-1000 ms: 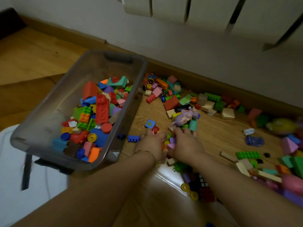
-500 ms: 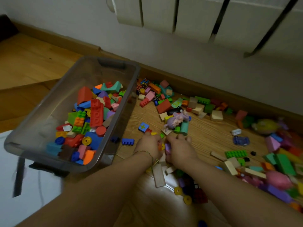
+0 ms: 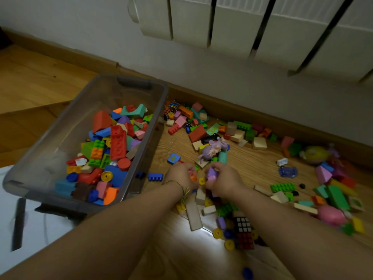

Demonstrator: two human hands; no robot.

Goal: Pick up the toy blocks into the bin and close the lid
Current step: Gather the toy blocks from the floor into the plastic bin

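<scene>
A clear grey plastic bin (image 3: 161, 110) stands open on the left, half full of coloured toy blocks (image 3: 113, 150). Many more blocks (image 3: 238, 134) lie scattered on the wooden floor to its right. Both my hands are side by side over the pile just right of the bin. My left hand (image 3: 181, 176) is curled round small blocks, an orange one showing. My right hand (image 3: 224, 178) grips a purple and pink block (image 3: 212, 174). A yellow wheel piece (image 3: 201, 181) sits between the two hands.
A white lid (image 3: 12, 235) with a black latch lies under the bin's near end. A wall with a wooden skirting board (image 3: 262, 116) and a radiator (image 3: 252, 27) bounds the far side. A purple doll (image 3: 212, 149), a small cube puzzle (image 3: 243, 224) and a long wooden plank (image 3: 193, 215) lie among the blocks.
Both hands have drawn back toward me and lifted off the floor with gathered blocks. The wooden plank and other blocks beneath them have come into view.
</scene>
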